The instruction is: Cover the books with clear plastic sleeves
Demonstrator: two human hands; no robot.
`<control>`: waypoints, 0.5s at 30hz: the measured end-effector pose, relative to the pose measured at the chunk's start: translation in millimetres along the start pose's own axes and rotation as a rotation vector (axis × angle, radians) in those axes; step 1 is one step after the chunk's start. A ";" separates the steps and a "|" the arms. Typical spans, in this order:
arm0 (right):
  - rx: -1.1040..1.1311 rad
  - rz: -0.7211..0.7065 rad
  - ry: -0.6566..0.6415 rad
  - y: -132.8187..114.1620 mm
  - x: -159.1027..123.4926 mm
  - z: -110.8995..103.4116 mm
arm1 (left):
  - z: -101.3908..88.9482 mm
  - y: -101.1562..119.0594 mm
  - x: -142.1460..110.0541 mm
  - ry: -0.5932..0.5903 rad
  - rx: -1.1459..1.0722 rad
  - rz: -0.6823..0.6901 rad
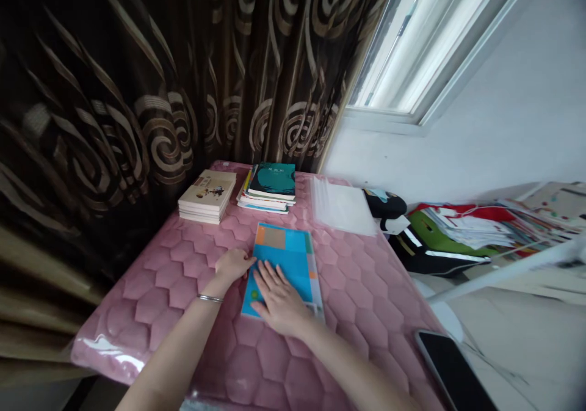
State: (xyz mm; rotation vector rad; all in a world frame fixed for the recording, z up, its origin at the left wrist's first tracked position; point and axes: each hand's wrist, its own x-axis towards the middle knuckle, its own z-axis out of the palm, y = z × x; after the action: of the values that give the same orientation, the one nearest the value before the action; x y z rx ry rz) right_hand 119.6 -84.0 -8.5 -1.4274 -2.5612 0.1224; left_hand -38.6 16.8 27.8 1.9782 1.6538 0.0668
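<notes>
A blue book (293, 246) with orange, tan and grey patches lies flat on the pink quilted table cover (160, 298). My left hand (232, 265), below a silver bangle, is closed at the book's left edge, its fingertips pinching there; the curled fingers are partly hidden. Flat across the lower half of the cover rests my right hand (280, 298), fingers stretched out and a little apart, holding nothing.
Behind the book stand a stack of cream books (208, 194) and a stack topped by a dark green book (273, 180). Clear plastic sleeves (343, 206) lie to the right. A phone (453, 368) rests near the right edge. A green bag with papers (434, 237) sits beyond it.
</notes>
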 end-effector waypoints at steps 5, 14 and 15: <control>0.117 -0.155 -0.067 -34.8 -12.6 -11.7 | -0.1 0.5 -0.2 -0.001 0.004 0.007; 0.081 0.096 -0.013 6.8 -28.7 -4.0 | 2.1 4.0 -5.1 0.046 0.039 -0.002; 0.055 0.152 -0.007 17.4 -27.9 -3.0 | 2.3 4.5 -4.9 0.044 0.043 -0.004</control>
State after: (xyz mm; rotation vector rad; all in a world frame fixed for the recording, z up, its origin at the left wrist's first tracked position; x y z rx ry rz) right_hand 149.0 -98.6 -12.4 -1.6016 -2.4328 0.2195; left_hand -34.8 11.0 29.4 2.0188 1.7004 0.0745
